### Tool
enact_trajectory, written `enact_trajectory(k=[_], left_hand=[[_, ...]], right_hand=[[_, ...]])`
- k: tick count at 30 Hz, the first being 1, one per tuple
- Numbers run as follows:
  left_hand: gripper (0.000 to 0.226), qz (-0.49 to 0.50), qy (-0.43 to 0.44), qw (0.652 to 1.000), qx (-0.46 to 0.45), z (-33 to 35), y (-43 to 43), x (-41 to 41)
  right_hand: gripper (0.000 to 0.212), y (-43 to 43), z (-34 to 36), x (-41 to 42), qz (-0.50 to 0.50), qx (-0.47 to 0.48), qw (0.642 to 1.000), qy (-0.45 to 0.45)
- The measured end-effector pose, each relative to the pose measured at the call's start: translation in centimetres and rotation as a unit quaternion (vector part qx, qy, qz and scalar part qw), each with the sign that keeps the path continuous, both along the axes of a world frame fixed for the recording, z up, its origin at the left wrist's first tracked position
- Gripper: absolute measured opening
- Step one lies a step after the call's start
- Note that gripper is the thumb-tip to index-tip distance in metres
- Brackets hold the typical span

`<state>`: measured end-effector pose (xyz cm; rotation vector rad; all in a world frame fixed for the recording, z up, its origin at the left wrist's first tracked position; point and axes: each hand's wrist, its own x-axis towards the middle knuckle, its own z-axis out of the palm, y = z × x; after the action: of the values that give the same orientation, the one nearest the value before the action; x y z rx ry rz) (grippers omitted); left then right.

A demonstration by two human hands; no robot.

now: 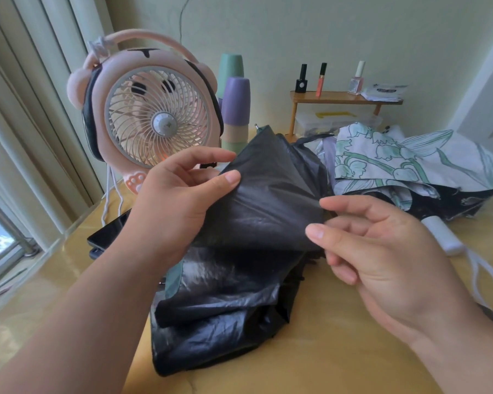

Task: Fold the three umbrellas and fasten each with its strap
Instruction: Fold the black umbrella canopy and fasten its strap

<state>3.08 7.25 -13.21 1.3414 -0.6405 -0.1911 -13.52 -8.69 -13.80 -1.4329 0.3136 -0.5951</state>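
A collapsed umbrella with a black lining (256, 228) and a teal outer edge lies in front of me on the yellow table (339, 351), its tip pointing away. My left hand (182, 194) pinches the left edge of one black fabric panel between thumb and fingers. My right hand (382, 240) pinches the same panel's right edge, so it is stretched between both hands. A second umbrella with a white and green floral canopy (396, 163) lies loose at the back right, with its white handle (444, 237) and cord beside my right hand. No strap is visible.
A pink desk fan (154, 115) stands at the back left, stacked pastel cups (235, 109) behind it. A small wooden shelf (345, 99) holds nail polish bottles. A black phone (108, 234) lies left of the umbrella. Curtains and a window are at the far left.
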Motion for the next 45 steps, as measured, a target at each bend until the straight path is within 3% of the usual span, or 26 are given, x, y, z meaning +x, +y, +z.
enact_trajectory(k=[5, 9, 11, 13, 16, 19, 21, 26, 28, 32, 36, 40, 42, 45], left_hand=[[0.014, -0.035, -0.121, 0.982, 0.139, 1.2, 1.7, 0.2], [0.042, -0.146, -0.203, 0.938, 0.240, 2.7, 4.1, 0.4], [0.047, -0.176, -0.250, 0.901, 0.307, 2.8, 4.5, 0.5], [0.040, -0.122, -0.320, 0.852, 0.395, 2.8, 4.6, 0.6], [0.022, -0.067, -0.391, 0.817, 0.418, 3.3, 4.9, 0.1], [0.006, -0.073, -0.420, 0.822, 0.377, 3.1, 6.2, 0.1], [0.017, -0.072, -0.440, 0.813, 0.374, 1.9, 7.1, 0.7], [0.019, -0.091, -0.404, 0.850, 0.325, -1.5, 8.6, 0.3], [0.019, -0.114, -0.405, 0.847, 0.325, -1.9, 8.9, 0.2], [0.024, -0.154, -0.336, 0.852, 0.372, -1.8, 10.0, 0.6], [0.022, -0.171, -0.325, 0.857, 0.360, -2.2, 9.9, 0.7], [0.014, -0.180, -0.343, 0.868, 0.312, -2.2, 9.8, 0.6], [0.011, -0.182, -0.345, 0.869, 0.305, -2.1, 10.0, 0.5], [0.016, -0.179, -0.349, 0.869, 0.302, -1.8, 10.4, 0.6]], right_hand=[[0.031, -0.5, 0.0, -0.4, 0.029, -0.125, 0.992, 0.022], [0.037, 0.4, -0.6, -0.8, 0.036, -0.217, 0.974, 0.050], [0.033, 0.6, -1.3, -0.6, -0.013, -0.353, 0.933, 0.068], [0.024, 0.6, -1.8, -0.3, -0.039, -0.461, 0.885, 0.059], [0.004, 0.4, -1.7, -0.5, -0.024, -0.534, 0.845, 0.010], [0.010, 0.2, -1.5, -0.7, -0.015, -0.556, 0.831, -0.020], [0.010, 0.3, -1.3, -0.8, -0.009, -0.553, 0.832, -0.026], [0.015, 1.3, -1.3, -1.2, 0.038, -0.498, 0.866, 0.021], [0.018, 1.8, -1.0, -1.7, 0.053, -0.470, 0.880, 0.041], [0.046, 2.9, -0.3, -2.1, 0.104, -0.409, 0.900, 0.107], [0.059, 4.0, -0.2, -2.1, 0.045, -0.482, 0.857, 0.178], [0.031, 5.5, -0.7, -2.7, -0.030, -0.535, 0.827, 0.167], [0.018, 5.9, -1.1, -2.7, -0.056, -0.523, 0.839, 0.139], [0.019, 6.6, -1.1, -2.6, -0.072, -0.488, 0.862, 0.116]])
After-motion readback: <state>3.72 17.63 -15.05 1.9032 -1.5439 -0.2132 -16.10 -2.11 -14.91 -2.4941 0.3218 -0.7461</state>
